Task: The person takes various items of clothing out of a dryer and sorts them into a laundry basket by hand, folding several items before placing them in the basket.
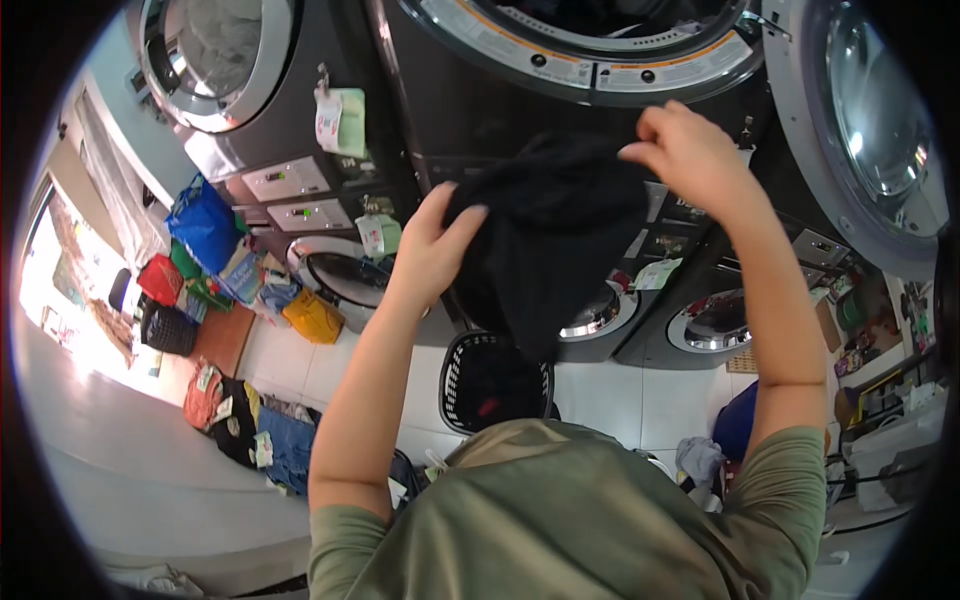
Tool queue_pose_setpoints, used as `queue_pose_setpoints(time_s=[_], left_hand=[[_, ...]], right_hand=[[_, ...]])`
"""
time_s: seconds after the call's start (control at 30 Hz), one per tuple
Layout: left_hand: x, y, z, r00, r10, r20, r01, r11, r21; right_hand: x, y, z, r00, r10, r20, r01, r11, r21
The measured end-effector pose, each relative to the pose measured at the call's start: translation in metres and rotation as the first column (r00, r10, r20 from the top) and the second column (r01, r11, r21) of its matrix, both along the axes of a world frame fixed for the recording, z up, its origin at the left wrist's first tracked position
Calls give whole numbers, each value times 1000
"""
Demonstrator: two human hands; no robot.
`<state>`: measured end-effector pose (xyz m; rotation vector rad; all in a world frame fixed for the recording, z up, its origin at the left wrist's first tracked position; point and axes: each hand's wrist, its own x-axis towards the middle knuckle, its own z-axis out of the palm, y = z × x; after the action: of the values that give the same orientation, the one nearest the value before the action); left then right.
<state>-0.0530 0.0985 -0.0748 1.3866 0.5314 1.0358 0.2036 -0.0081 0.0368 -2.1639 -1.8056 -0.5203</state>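
A black garment [555, 225] hangs stretched out in front of me, its lower part drooping towards a dark plastic laundry basket [452, 379] on the floor. My left hand [435, 240] pinches its left edge between thumb and fingers. At its upper right edge, my right hand [686, 154] has the fingers bent and the thumb against the cloth. Above the garment, the drum opening [622, 22] of a dark front-loading machine shows some laundry inside. Its round door [862, 135] stands swung out to the right. Dark laundry lies in the basket, partly covered by the garment.
To the left, a machine with a shut door [217, 60] holds pale laundry. Blue [202, 225] and yellow [311, 315] bags stand by the left wall. Piled clothes [281, 442] lie at lower left. Lower front-loaders [709, 322] line the floor ahead. Shelves [870, 322] stand at far right.
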Motion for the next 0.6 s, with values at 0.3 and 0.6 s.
queue_pose_setpoints(time_s=[0.3,0.6], left_hand=[[-23,4,31,831,-365,-420,442,891,99],[-72,39,-19,890,-367,-271,386,922,18]], right_hand=[[-26,42,-65,327,479,-815,-685,714,146],[-48,65,-129,496,333,-802,-841,414,-349]])
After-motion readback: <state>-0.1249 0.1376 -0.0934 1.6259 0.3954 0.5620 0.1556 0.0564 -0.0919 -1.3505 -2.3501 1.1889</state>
